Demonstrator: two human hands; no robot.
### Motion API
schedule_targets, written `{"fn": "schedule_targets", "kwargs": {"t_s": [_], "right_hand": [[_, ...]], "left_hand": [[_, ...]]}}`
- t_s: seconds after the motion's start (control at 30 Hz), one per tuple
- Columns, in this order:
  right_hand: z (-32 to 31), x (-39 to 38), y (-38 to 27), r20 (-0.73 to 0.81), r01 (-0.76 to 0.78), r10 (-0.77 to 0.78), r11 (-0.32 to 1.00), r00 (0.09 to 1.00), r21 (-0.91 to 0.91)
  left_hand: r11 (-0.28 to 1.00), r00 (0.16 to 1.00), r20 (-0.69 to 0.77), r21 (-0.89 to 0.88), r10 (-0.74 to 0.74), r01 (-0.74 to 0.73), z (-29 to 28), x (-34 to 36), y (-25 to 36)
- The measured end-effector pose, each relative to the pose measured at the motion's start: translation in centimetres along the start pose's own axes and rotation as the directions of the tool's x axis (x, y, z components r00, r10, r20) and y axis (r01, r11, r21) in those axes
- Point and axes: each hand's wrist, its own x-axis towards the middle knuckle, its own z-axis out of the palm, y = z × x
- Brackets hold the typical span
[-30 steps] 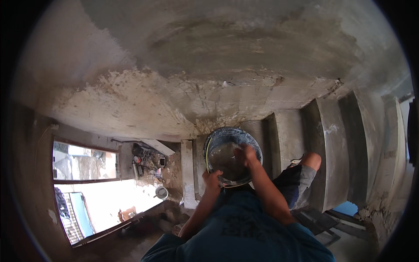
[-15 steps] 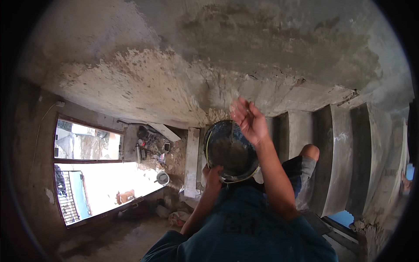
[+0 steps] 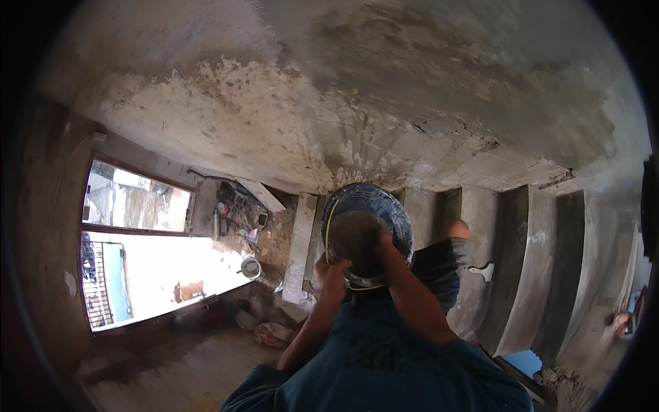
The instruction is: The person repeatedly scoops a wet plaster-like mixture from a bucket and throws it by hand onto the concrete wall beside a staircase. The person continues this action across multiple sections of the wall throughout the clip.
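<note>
A round black bucket [image 3: 403,226], smeared with pale grey residue, is held against the front of my body. Grey-brown, watery-looking contents [image 3: 353,240] show inside it. My left hand [image 3: 332,272] is closed on the bucket's near left rim. My right hand [image 3: 384,242] reaches down into the bucket; its fingers are dark and hidden in the contents. Just beyond the bucket, the rough wall [image 3: 274,123] carries wet, dark splash streaks low down.
Concrete stair steps [image 3: 511,261] run off to the right, with a pale-bladed scraper [image 3: 482,272] on one. My knee [image 3: 456,230] sticks out beside the bucket. At left are a plank [image 3: 299,247], a small pale bucket [image 3: 250,268], rubble [image 3: 271,240] and a bright doorway [image 3: 158,275].
My right hand has dropped from beside the wall into the bucket. Fresh wet streaks show on the wall above it. The scraper on the step has come into view; my left hand keeps its hold.
</note>
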Motion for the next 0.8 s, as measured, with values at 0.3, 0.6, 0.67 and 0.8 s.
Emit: {"fn": "schedule_targets", "kwargs": {"t_s": [0.3,0.6,0.67,0.8], "right_hand": [[19.3,-9.1,-19.7,0.367,0.065,-0.195,0.939,0.909,0.339],[8.9,2.0,-13.3,0.385,0.392,-0.142,0.019,0.912,-0.920],[6.3,5.0,-11.1,0.282,0.260,-0.118,-0.170,0.952,-0.950],[7.6,5.4,-10.9,0.249,0.215,-0.092,-0.278,0.964,-0.936]], "left_hand": [[0.996,0.997,-0.053,-0.080,-0.048,0.044,1.7,2.0,2.5],[0.995,0.981,-0.181,-0.076,-0.076,0.064,5.7,4.9,3.0],[0.999,0.982,-0.189,0.039,0.005,0.003,6.7,5.3,3.3],[0.995,0.978,-0.209,0.101,0.002,0.020,8.2,5.6,4.0]]}}
